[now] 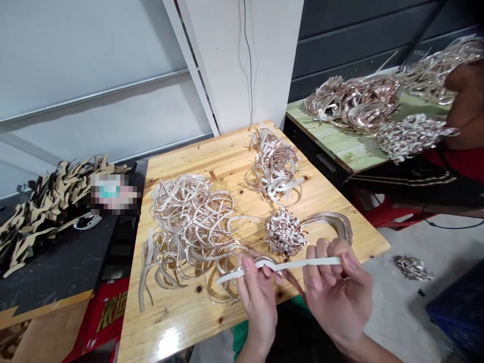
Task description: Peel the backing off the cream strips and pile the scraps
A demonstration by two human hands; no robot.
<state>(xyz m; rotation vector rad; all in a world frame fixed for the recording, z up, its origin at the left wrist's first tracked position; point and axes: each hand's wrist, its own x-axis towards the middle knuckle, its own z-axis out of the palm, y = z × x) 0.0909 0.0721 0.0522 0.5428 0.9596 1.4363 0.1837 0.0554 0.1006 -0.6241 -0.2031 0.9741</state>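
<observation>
Pinching strip (295, 264) above table (321, 186), long axis side to side, left hand (260, 301) clamped near its left end, right hand (336, 300) on its right tip, probably one piece, bundle (286, 232) just beyond.

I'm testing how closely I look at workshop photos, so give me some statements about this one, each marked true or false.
1. The left hand and right hand both hold a pale strip. True.
2. The crinkled bundle is on the green-topped table. False: it sits on the wooden table.
3. A small shiny clump lies on the floor. True.
4. The brown pieces lie on the wooden table. False: they are on the black table at the left.
</observation>
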